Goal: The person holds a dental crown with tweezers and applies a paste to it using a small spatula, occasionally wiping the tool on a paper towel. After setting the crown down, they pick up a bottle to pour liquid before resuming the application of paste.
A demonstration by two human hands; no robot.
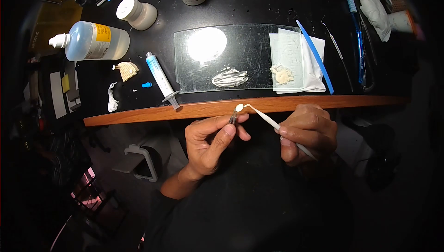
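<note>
My left hand (212, 141) pinches a small dark metal piece (233, 118) between thumb and fingers, just below the table's wooden edge (138, 114). A white rounded blob (239, 107) sits at the top of that piece. My right hand (309, 134) holds a thin white instrument (266, 117) like a pen, its tip touching the white blob. Both hands hover over my dark lap, close together.
A scratched glass slab (245, 57) lies on the black table with a shiny smear (229, 78), a mixing pad (289, 60) bearing pale paste, and a blue spatula (315, 56). A syringe (161, 79), a clear bottle (92, 41) and white jars (137, 13) stand left and behind.
</note>
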